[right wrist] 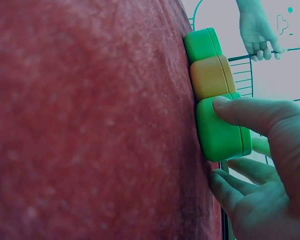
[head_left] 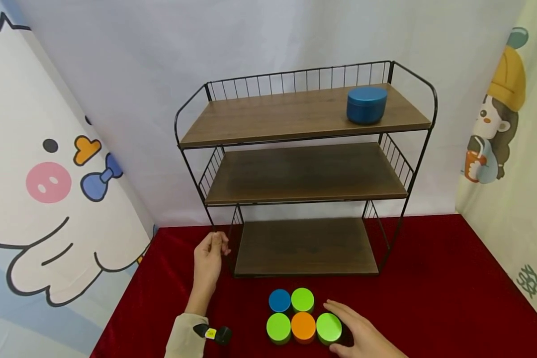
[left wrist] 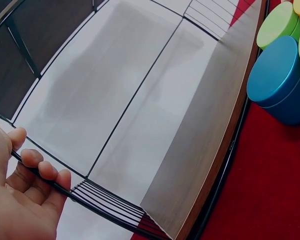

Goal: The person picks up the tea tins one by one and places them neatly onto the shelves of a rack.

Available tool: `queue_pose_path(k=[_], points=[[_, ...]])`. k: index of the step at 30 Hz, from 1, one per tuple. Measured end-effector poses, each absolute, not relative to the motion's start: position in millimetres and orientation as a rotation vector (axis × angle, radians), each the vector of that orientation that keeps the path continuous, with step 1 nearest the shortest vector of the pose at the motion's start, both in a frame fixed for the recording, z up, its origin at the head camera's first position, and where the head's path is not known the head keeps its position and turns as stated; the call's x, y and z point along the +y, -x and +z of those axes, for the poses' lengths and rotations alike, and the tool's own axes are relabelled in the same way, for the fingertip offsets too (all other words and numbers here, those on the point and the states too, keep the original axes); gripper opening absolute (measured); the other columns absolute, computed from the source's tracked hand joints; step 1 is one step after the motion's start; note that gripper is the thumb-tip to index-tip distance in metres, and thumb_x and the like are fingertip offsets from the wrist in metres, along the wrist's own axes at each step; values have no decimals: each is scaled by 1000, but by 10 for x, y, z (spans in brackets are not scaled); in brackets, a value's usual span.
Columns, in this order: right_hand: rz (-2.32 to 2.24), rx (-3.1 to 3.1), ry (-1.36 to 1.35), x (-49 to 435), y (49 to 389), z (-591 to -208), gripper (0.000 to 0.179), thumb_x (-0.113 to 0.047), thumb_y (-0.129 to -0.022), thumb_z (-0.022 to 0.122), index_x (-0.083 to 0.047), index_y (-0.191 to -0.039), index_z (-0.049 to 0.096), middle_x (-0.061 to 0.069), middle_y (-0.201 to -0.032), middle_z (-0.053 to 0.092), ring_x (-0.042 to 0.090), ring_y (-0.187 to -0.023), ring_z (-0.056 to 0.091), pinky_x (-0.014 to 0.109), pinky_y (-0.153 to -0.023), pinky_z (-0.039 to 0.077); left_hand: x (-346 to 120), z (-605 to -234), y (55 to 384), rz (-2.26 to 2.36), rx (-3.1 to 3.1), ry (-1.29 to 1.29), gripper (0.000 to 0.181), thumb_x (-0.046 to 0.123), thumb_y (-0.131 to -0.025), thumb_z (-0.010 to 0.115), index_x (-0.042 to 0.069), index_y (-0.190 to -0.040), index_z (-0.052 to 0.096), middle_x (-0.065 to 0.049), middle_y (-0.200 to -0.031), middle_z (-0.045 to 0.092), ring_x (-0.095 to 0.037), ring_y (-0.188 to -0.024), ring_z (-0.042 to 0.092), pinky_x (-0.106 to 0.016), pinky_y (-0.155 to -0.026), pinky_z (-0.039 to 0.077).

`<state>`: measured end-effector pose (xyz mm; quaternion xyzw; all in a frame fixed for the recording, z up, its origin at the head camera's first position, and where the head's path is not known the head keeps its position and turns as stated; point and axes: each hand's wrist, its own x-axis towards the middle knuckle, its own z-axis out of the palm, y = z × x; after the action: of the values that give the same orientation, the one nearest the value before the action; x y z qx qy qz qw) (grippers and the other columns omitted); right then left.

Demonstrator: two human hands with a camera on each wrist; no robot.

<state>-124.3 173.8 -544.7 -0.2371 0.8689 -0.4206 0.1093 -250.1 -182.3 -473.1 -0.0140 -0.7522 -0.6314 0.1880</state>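
My right hand (head_left: 362,335) makes a loose C, thumb on one side and fingers on the other, around the end green tin (head_left: 328,328), which lies just left of my palm. Whether my skin touches its wall I can't tell. This hand is much the nearer; my left hand (head_left: 209,256) is ahead and well to the left, fingers curled over a thin black bar of the wire rack (head_left: 306,174). The tin is round and squat, no long axis across its lid, its smooth side marked by a fine seam. Leftward from my right hand come an orange tin (head_left: 303,326) and a second green tin (head_left: 279,327); behind them stand a third green tin (head_left: 302,299) and a blue tin (head_left: 279,301), all on soft, napped red cloth (head_left: 429,288).
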Motion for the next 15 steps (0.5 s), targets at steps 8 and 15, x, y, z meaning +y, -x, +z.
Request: queue_pose_path(k=[8, 15], points=[[-1237, 2524, 712, 1704, 1262, -5439, 71, -33, -91, 80, -3, -147, 49, 17, -149, 53, 40, -131, 54, 32, -104, 52, -1817, -4728, 2510, -1808, -2082, 58, 36, 25, -111, 44, 2, -89, 61, -8, -73, 51, -14, -70, 57, -23, -72, 56], [-1251, 2469, 667, 1711, 1247, -5418, 67, -24, -88, 83, -6, -144, 52, 15, -143, 57, 37, -126, 58, 39, -101, 54, -1819, -4735, 2504, -1794, -2093, 64, 41, 26, -111, 43, -7, -93, 60, -10, -73, 51, -13, -70, 57, -24, -72, 56]])
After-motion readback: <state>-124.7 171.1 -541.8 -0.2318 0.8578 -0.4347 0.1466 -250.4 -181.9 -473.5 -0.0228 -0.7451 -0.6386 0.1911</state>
